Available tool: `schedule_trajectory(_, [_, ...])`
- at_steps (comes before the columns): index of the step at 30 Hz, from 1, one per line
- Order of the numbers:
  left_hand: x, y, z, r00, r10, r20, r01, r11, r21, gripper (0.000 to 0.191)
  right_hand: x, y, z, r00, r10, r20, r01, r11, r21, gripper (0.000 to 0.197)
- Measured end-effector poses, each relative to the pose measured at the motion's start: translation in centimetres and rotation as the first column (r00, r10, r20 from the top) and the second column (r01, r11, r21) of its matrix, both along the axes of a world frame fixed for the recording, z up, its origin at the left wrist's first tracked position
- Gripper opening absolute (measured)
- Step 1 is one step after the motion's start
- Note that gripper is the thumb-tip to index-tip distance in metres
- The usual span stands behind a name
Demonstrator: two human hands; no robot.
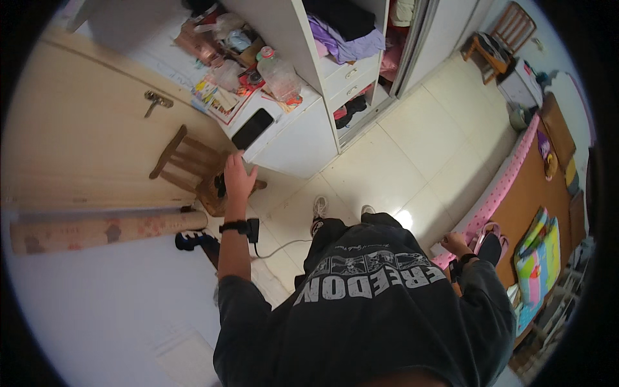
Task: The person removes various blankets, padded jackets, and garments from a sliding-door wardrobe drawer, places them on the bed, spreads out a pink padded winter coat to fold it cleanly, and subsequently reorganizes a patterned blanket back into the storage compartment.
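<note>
My left hand [238, 178] is raised with nothing in it, its thumb apart from the fingers. Just beyond its fingertips a black smartphone [253, 128] lies near the front corner of a white cabinet [296, 138]. From this view the hand overlaps a wooden chair [189, 167], whose seat holds a dark item partly hidden by the hand. My right hand [454, 243] hangs low on the other side, fingers curled, beside the pink dotted edge [503, 181] of a bed. Whether it holds anything small is hidden.
A clear plastic bottle [279, 75], papers [217, 99] and bags crowd the cabinet top. A closed door [96, 121] and a rolled mat [113, 233] are at left. An open wardrobe [352, 80] holds clothes. A folded colourful quilt [537, 259] lies on the bed. A cable [280, 248] trails by my feet.
</note>
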State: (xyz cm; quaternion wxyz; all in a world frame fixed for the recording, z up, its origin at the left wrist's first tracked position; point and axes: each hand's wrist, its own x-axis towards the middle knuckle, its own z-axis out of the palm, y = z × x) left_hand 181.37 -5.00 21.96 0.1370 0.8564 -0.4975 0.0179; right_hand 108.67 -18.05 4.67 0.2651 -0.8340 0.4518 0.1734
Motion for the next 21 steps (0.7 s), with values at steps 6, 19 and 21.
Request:
schedule_trajectory(6, [7.7, -8.8, -2.0, 0.980, -0.199, -0.029, 0.199, 0.980, 0.004, 0.082, 8.4, 6.6, 1.0, 0.965, -0.259, -0.048, 0.260, 0.965, 0.036, 0.026])
schedule_trajectory(19, [10.0, -10.3, -3.1, 0.934, -0.351, -0.061, 0.351, 0.936, -0.015, 0.082, 22.0, 17.7, 1.6, 0.875, -0.476, -0.085, 0.483, 0.869, 0.106, 0.024])
schedule_trajectory(21, [10.1, -10.2, -3.3, 0.925, -0.376, -0.055, 0.374, 0.926, -0.048, 0.085, 23.7, 18.5, 2.2, 0.873, -0.477, -0.102, 0.487, 0.865, 0.119, 0.024])
